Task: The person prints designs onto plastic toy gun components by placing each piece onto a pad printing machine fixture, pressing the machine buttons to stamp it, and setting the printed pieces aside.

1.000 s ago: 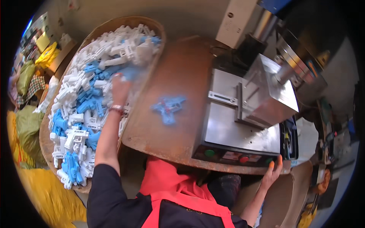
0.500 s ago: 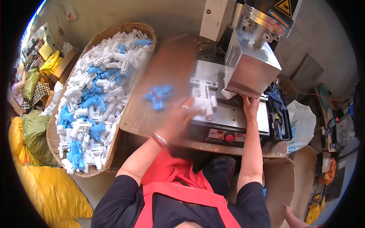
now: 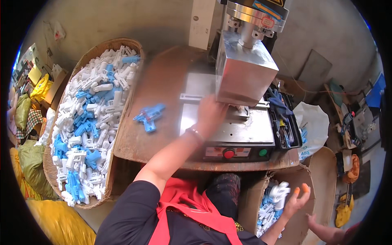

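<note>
My left hand (image 3: 210, 112) reaches under the metal block (image 3: 245, 69) of a press machine. Its fingers are hidden there, beside a white plastic piece (image 3: 243, 110) on the small fixture. Low on the right, my right hand (image 3: 297, 201) is open, with orange covers on two fingertips. Just left of it a white toy gun (image 3: 280, 192), slightly blurred, appears apart from the fingers, over a cardboard box (image 3: 308, 179) of white and blue toy guns. A blue toy gun (image 3: 149, 116) lies on the wooden table (image 3: 134, 143), left of the metal plate.
A long wicker basket (image 3: 112, 179) heaped with white and blue toy guns stands left. Red (image 3: 228, 153) and green buttons (image 3: 262, 152) front the machine. Right of it sit a black tool tray (image 3: 296, 141) and a white bag (image 3: 312, 122). Another person's arm (image 3: 326, 232) shows lower right.
My right hand has left the press and moved down to the box. My left hand has gone from the plate's left side to under the block. The white toy gun there has left that spot.
</note>
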A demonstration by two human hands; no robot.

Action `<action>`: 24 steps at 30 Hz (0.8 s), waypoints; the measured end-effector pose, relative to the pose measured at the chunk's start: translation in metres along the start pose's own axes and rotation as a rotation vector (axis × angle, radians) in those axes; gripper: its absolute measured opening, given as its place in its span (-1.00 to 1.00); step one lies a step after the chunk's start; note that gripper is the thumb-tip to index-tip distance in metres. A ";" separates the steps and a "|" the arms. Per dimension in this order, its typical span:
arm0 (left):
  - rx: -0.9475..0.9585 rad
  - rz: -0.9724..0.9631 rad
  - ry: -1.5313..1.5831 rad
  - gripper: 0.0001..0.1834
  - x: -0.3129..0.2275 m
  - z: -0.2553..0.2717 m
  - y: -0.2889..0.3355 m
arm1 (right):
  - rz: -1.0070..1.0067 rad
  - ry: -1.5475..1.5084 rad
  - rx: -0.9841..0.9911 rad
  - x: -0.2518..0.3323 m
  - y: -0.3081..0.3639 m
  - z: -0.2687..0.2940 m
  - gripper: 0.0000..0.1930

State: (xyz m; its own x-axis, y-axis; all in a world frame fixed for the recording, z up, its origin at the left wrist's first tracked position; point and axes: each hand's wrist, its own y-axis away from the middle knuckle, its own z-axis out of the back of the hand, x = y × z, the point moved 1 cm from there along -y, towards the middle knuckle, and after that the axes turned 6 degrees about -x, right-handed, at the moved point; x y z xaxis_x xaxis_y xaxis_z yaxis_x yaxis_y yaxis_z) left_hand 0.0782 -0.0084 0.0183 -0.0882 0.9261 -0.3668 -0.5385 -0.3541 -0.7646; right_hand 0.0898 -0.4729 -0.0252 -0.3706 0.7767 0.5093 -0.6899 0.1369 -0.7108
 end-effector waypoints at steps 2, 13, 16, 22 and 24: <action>0.007 -0.027 -0.031 -0.77 0.005 -0.013 0.002 | -0.121 -0.180 0.125 0.013 0.003 -0.027 -0.73; 0.469 -0.169 -0.036 -0.23 0.047 0.098 0.110 | -0.162 -0.406 0.595 0.031 0.005 -0.189 -0.24; 0.397 -0.164 -0.027 -0.32 0.061 0.117 0.109 | -0.156 -0.453 0.560 0.019 0.010 -0.199 -0.23; 0.093 0.517 -0.438 -0.55 0.218 0.214 0.034 | -0.254 -0.545 0.569 0.035 0.019 -0.178 -0.33; -0.014 0.585 -0.672 -0.49 0.307 0.211 0.044 | -0.235 -0.507 0.562 0.040 0.019 -0.179 -0.33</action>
State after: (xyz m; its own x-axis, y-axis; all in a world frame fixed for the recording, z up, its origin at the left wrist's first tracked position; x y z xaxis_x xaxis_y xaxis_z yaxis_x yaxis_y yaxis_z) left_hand -0.1493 0.2878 -0.0166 -0.8211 0.4755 -0.3158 -0.2429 -0.7917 -0.5606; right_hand 0.1737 -0.3292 -0.1051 -0.3208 0.3728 0.8707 -0.9459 -0.1737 -0.2742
